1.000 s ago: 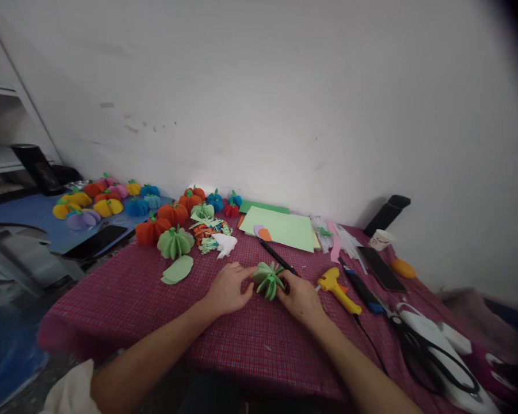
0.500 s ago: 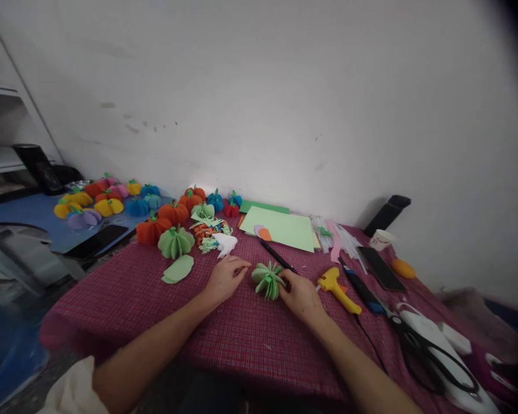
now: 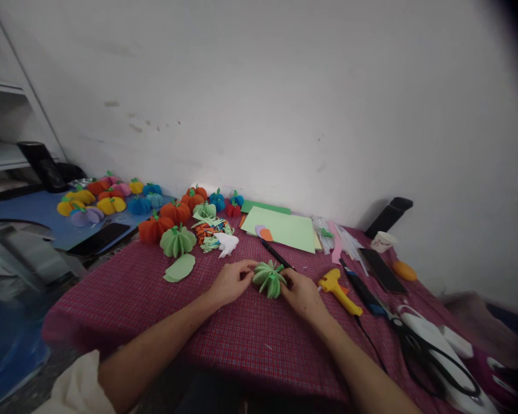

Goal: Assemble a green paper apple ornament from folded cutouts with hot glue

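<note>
A light green paper pumpkin [image 3: 269, 279] with fanned folds and a darker green stem rests on the red checked cloth [image 3: 242, 339]. My left hand [image 3: 233, 282] touches its left side, with thumb and forefinger curled at the folds. On the other side, my right hand [image 3: 301, 292] holds the pumpkin's right edge between its fingers. Left of my hands lie light green paper pieces [image 3: 180, 268], and a finished green pumpkin [image 3: 177, 241] stands behind them. A black pen [image 3: 278, 255] lies just behind the held pumpkin.
A yellow glue gun [image 3: 340, 292] with a cord lies to the right, near a cutter [image 3: 362, 288], black scissors [image 3: 431, 356] and a phone [image 3: 382, 270]. Behind are green paper sheets [image 3: 280, 229] and paper scraps [image 3: 211, 233]. Several coloured pumpkins [image 3: 154, 229] stand at the left.
My left hand has moved right and now touches the green pumpkin. The pumpkin has turned and tilted slightly, and its folds look more evenly spread. My right hand stays at its right side.
</note>
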A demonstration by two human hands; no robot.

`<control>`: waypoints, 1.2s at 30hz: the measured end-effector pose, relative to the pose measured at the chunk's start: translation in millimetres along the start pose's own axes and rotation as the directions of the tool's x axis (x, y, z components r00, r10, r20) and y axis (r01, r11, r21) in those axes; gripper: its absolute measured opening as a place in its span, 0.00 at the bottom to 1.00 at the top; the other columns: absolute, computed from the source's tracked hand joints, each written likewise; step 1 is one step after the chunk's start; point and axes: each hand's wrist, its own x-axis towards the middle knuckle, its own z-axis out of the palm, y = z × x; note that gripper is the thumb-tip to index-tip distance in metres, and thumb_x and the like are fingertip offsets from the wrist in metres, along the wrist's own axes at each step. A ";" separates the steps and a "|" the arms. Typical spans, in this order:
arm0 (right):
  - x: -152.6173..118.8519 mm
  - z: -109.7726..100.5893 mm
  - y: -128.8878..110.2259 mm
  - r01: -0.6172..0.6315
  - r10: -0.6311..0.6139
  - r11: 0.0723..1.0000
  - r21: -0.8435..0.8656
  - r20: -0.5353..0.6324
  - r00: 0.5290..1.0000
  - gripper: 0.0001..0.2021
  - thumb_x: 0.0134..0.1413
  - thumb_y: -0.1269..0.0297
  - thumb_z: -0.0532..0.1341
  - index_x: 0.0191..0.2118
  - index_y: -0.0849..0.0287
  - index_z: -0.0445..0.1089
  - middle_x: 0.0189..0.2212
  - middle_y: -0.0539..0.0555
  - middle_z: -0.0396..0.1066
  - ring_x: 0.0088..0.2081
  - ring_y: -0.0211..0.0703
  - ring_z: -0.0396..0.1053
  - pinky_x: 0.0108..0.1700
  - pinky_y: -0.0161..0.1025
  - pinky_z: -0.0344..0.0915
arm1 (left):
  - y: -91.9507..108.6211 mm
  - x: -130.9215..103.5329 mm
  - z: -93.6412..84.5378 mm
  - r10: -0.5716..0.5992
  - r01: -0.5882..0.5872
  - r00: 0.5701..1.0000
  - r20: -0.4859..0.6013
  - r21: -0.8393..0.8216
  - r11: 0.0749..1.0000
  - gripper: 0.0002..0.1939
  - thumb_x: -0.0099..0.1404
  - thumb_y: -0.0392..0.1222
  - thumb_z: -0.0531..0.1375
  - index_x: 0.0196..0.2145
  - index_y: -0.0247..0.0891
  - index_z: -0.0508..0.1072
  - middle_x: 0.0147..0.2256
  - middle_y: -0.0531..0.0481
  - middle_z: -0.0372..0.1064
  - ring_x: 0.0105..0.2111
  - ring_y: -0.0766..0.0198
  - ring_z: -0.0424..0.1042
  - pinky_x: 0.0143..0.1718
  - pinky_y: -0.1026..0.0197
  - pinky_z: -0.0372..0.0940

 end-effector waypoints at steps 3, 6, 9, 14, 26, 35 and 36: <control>0.6 0.1 1.2 0.001 -0.001 1.000 0.015 -0.004 1.000 0.07 0.51 0.65 0.53 0.35 0.55 0.67 0.28 0.49 0.71 0.29 0.39 0.67 0.31 0.32 0.57 | -3.0 -2.3 2.7 -0.019 0.020 0.999 0.027 -0.025 0.999 0.19 0.59 0.36 0.51 0.49 0.40 0.63 0.29 0.54 0.73 0.27 0.67 0.70 0.32 0.65 0.62; 1.1 0.9 2.7 0.004 -0.004 0.999 0.048 0.002 1.000 0.07 0.51 0.66 0.53 0.34 0.55 0.68 0.27 0.49 0.71 0.28 0.38 0.67 0.30 0.32 0.57 | -6.1 -3.0 6.8 -0.061 0.061 0.998 0.030 0.003 0.998 0.24 0.57 0.37 0.54 0.52 0.41 0.60 0.25 0.56 0.72 0.25 0.68 0.69 0.29 0.66 0.60; 2.1 2.3 4.2 0.021 -0.020 0.996 0.088 -0.008 1.000 0.08 0.51 0.66 0.53 0.34 0.56 0.69 0.26 0.49 0.71 0.27 0.38 0.66 0.29 0.33 0.57 | -5.0 -2.3 11.3 -0.106 0.106 0.994 0.032 -0.001 0.994 0.27 0.55 0.38 0.56 0.53 0.40 0.59 0.23 0.57 0.70 0.24 0.68 0.68 0.27 0.67 0.59; 4.5 3.0 6.7 0.051 -0.048 0.982 0.182 -0.022 0.999 0.08 0.51 0.66 0.53 0.34 0.56 0.69 0.27 0.49 0.71 0.26 0.38 0.66 0.29 0.32 0.58 | 3.1 -1.7 15.3 -0.101 0.106 0.993 0.056 -0.081 0.991 0.29 0.54 0.38 0.57 0.55 0.41 0.56 0.23 0.57 0.71 0.24 0.67 0.69 0.30 0.66 0.60; 4.4 -3.9 15.5 0.097 -0.111 0.981 0.166 0.075 0.991 0.11 0.46 0.67 0.58 0.39 0.56 0.69 0.33 0.51 0.71 0.31 0.39 0.66 0.33 0.35 0.60 | -3.2 -6.4 1.4 -0.069 0.083 0.995 -0.068 0.236 0.968 0.23 0.55 0.40 0.56 0.50 0.41 0.60 0.23 0.57 0.65 0.23 0.68 0.64 0.26 0.66 0.55; 4.2 -14.1 27.7 0.058 -0.076 0.984 0.171 0.097 0.992 0.11 0.45 0.64 0.59 0.37 0.58 0.67 0.33 0.51 0.71 0.30 0.38 0.66 0.33 0.35 0.60 | -1.8 -6.2 3.3 0.031 -0.025 0.999 -0.026 0.200 0.979 0.06 0.54 0.37 0.57 0.32 0.39 0.67 0.29 0.54 0.67 0.29 0.67 0.64 0.31 0.65 0.58; 4.0 -15.0 27.2 0.054 -0.070 0.984 0.167 0.091 0.993 0.11 0.44 0.64 0.60 0.37 0.58 0.67 0.33 0.50 0.71 0.30 0.38 0.66 0.32 0.34 0.60 | -2.1 -6.0 3.6 0.032 -0.029 0.999 -0.007 0.219 0.975 0.05 0.55 0.38 0.57 0.32 0.39 0.67 0.28 0.54 0.66 0.29 0.67 0.63 0.31 0.65 0.57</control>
